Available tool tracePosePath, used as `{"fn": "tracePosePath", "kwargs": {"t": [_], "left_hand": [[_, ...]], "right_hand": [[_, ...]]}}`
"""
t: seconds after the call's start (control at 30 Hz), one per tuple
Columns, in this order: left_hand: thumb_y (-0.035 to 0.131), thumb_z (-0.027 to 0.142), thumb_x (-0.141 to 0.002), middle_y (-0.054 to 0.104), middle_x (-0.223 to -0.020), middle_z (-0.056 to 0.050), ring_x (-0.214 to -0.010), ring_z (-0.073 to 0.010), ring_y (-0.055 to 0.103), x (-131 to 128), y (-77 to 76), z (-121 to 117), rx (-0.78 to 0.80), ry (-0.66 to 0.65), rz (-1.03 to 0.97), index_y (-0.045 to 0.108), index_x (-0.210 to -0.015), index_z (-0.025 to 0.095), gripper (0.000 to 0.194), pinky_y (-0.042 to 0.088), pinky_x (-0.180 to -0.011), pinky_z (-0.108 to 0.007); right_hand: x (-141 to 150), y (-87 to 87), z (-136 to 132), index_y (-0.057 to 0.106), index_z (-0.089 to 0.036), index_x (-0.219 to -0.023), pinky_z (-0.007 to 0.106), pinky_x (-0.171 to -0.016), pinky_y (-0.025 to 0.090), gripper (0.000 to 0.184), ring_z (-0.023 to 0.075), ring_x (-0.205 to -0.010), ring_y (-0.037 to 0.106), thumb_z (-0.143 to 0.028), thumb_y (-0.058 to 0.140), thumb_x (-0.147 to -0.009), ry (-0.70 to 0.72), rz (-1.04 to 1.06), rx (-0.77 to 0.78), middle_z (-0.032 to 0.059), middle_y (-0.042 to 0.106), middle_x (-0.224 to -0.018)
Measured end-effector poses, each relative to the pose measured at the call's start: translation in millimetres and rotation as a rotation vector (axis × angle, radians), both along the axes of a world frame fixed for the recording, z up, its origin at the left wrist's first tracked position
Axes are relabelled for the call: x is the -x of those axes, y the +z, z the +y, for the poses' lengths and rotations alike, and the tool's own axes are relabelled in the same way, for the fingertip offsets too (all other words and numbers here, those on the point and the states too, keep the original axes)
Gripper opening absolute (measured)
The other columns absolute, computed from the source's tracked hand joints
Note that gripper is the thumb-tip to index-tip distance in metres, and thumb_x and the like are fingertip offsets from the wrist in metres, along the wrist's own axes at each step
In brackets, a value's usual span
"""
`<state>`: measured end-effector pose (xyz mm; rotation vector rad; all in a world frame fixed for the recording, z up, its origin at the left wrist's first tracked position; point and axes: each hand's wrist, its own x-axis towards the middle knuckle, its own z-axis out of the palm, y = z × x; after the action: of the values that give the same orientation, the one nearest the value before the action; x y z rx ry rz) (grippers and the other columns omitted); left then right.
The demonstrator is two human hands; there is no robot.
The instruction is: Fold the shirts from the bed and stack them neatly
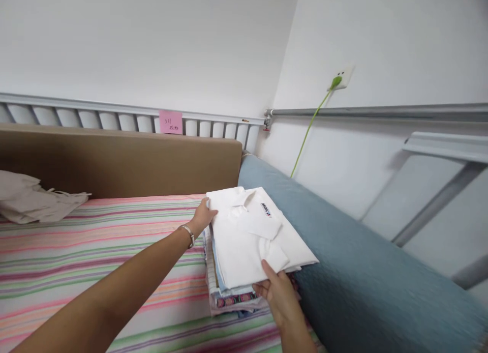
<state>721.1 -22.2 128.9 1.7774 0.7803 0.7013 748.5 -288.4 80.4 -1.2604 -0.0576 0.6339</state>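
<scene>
A folded white shirt (pixel 240 246) with a collar and a small dark printed logo lies on top of a stack of folded clothes (pixel 232 299). My left hand (pixel 202 215) grips the shirt's far left edge, thumb on top and the other fingers tucked out of sight. At the near edge, my right hand (pixel 276 292) has its thumb over the white cloth and its fingers beneath it. The layers below show light blue, striped and dark floral fabric. A bracelet circles my left wrist.
The stack rests on a striped sheet (pixel 160 261) against a blue padded armrest (pixel 316 231). A brown backrest (pixel 152 162) stands behind. Crumpled beige cloth (pixel 34 198) lies far left. A green cord (pixel 307 131) hangs from a wall socket (pixel 343 78); a pink note (pixel 171 122) sticks to the radiator (pixel 107 120).
</scene>
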Motion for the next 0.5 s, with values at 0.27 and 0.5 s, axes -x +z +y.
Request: {"fn": "tracePosePath", "kwargs": {"t": [0.27, 0.5], "left_hand": [[0.055, 0.031, -0.080, 0.047, -0.135, -0.013, -0.123, -0.0267, 0.043, 158.5, -42.2, 19.9, -0.593, -0.140, 0.239, 0.040, -0.136, 0.018, 0.060, 0.031, -0.103, -0.039], [0.041, 0.031, -0.084, 0.037, -0.143, 0.006, -0.134, -0.0303, 0.026, 448.3, -168.1, 39.1, -0.698, 0.168, 0.728, 0.045, -0.128, 0.046, 0.047, 0.016, -0.103, -0.057]], "right_hand": [[1.9, 43.9, -46.2, 0.056, -0.020, -0.114, 0.050, -0.093, 0.038, 0.060, 0.0335, -0.108, 0.054, -0.059, 0.042, -0.071, -0.176, -0.876, 0.770, 0.0153, 0.061, -0.116], [9.8, 68.8, 66.8, 0.059, -0.021, -0.118, 0.051, -0.109, 0.012, 0.056, 0.0322, -0.136, 0.022, -0.054, 0.050, -0.074, 0.049, -1.327, 0.562, 0.0137, 0.040, -0.141]]}}
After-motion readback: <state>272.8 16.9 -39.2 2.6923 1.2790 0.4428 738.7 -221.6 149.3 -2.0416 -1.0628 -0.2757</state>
